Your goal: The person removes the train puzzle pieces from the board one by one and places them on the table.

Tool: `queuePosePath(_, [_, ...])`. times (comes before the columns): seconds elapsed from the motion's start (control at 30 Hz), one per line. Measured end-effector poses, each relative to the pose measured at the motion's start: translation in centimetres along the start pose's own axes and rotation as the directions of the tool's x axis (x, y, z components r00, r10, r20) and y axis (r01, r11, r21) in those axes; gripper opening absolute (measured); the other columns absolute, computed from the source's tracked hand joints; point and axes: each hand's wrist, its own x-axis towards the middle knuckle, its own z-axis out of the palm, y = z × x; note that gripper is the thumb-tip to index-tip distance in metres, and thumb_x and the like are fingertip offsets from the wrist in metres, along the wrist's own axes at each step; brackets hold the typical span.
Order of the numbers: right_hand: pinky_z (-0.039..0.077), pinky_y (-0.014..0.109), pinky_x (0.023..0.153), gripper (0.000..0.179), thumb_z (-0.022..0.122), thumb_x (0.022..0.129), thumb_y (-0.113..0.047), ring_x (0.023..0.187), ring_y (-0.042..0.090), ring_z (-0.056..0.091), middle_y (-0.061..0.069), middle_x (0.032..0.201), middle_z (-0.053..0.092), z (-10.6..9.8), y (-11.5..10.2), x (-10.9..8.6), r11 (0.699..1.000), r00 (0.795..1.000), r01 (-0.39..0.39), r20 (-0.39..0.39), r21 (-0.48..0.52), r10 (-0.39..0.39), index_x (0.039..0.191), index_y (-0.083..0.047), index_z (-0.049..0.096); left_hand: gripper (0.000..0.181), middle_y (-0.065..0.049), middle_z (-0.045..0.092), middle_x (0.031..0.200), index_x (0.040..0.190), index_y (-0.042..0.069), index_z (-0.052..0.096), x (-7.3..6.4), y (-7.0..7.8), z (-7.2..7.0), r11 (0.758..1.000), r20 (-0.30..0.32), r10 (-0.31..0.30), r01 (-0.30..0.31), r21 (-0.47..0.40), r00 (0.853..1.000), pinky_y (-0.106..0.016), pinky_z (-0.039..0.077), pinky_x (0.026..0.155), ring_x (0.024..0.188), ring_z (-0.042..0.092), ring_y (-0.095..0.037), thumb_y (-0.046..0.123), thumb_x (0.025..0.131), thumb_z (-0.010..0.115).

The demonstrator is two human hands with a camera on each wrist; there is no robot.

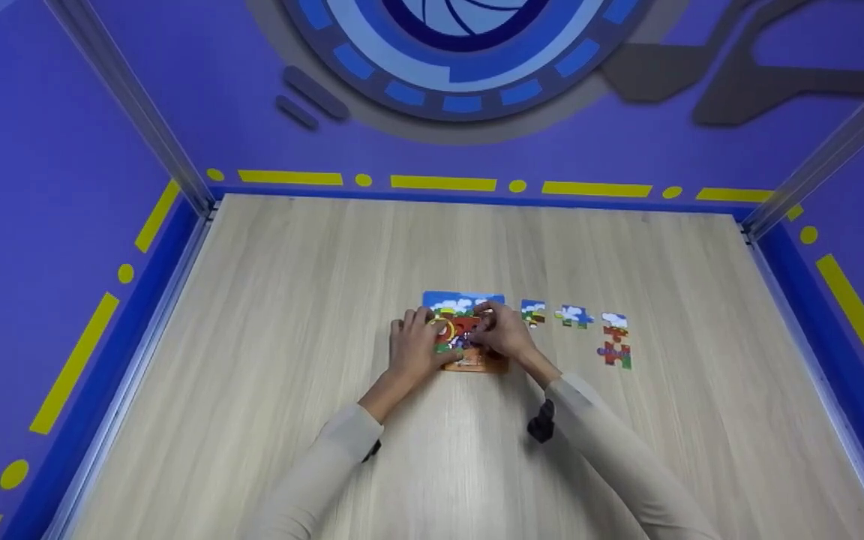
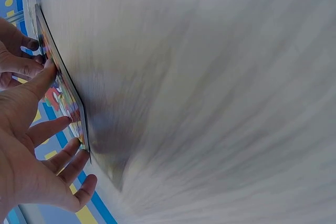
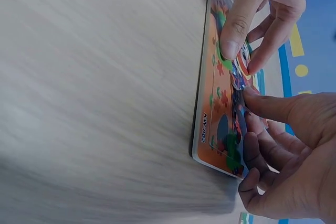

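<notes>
Splayed left hand presses, half-curled right hand touches (grip unclear) a glossy, multicoloured rectangular puzzle board.

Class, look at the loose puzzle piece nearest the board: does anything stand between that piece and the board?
Yes, partly: in the head view, the right hand covers part of the right edge of the puzzle board, on the side facing the nearest loose piece. No other object shows between them.

Left hand has fingers spread, right hand fingers bent
</notes>
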Motion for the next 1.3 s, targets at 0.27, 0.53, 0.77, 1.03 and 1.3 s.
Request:
queuePosePath(0.27, [0.045, 0.021, 0.056, 0.038, 0.074, 0.090, 0.000, 0.063, 0.013, 0.062, 0.012, 0.084, 0.074, -0.1, 0.1, -0.1, 0.997, 0.999, 0.052, 0.011, -0.052, -0.051, 0.127, 0.004, 0.067, 0.065, -0.009, 0.062, 0.125, 0.126, 0.018, 0.073, 0.0, 0.1, 0.0, 1.000, -0.016, -0.007, 0.007, 0.003, 1.000, -0.050, 0.045, 0.093, 0.112, 0.054, -0.028, 0.058, 0.076, 0.083])
queuePosePath(0.53, [0.048, 0.021, 0.059, 0.026, 0.072, 0.093, -0.003, 0.070, 0.014, 0.065, 0.016, 0.092, 0.076, -0.8, 0.2, -0.2, 0.999, 0.999, 0.046, -0.019, -0.025, -0.047, 0.118, 0.003, 0.071, 0.066, -0.009, 0.061, 0.128, 0.130, 0.018, 0.071, 0.1, 0.1, 0.0, 1.000, 0.008, -0.014, 0.014, 0.011, 1.000, -0.050, 0.045, 0.095, 0.114, 0.053, -0.028, 0.058, 0.079, 0.080])
queuePosePath(0.77, [0.044, 0.024, 0.065, 0.022, 0.071, 0.096, -0.010, 0.076, 0.015, 0.059, 0.013, 0.093, 0.073, -1.7, 0.6, -0.6, 0.999, 0.999, -0.010, -0.034, 0.038, 0.011, 0.115, -0.001, 0.074, 0.064, -0.010, 0.061, 0.128, 0.130, 0.017, 0.071, 0.2, 0.1, 0.1, 1.000, 0.026, -0.020, 0.020, -0.002, 0.999, -0.051, 0.044, 0.097, 0.116, 0.053, -0.028, 0.057, 0.080, 0.080])
queuePosePath(1.03, [0.042, 0.024, 0.062, 0.024, 0.068, 0.098, -0.012, 0.075, 0.017, 0.057, 0.009, 0.089, 0.070, -3.5, 1.4, -1.4, 0.994, 0.997, -0.059, -0.041, 0.092, 0.063, 0.119, -0.001, 0.072, 0.063, -0.009, 0.061, 0.123, 0.126, 0.015, 0.073, 0.1, 0.1, 0.1, 0.999, -0.002, -0.023, 0.023, -0.023, 1.000, -0.051, 0.043, 0.098, 0.112, 0.052, -0.027, 0.054, 0.078, 0.083])
queuePosePath(1.3, [0.044, 0.025, 0.064, 0.025, 0.066, 0.099, -0.010, 0.077, 0.017, 0.058, 0.011, 0.092, 0.070, -5.7, 3.1, -2.2, 0.987, 0.995, -0.052, -0.071, 0.151, 0.064, 0.122, 0.000, 0.071, 0.064, -0.009, 0.061, 0.125, 0.127, 0.016, 0.072, 0.0, 0.1, 0.2, 1.000, -0.022, -0.012, 0.012, 0.002, 1.000, -0.051, 0.044, 0.096, 0.114, 0.054, -0.028, 0.055, 0.078, 0.083])
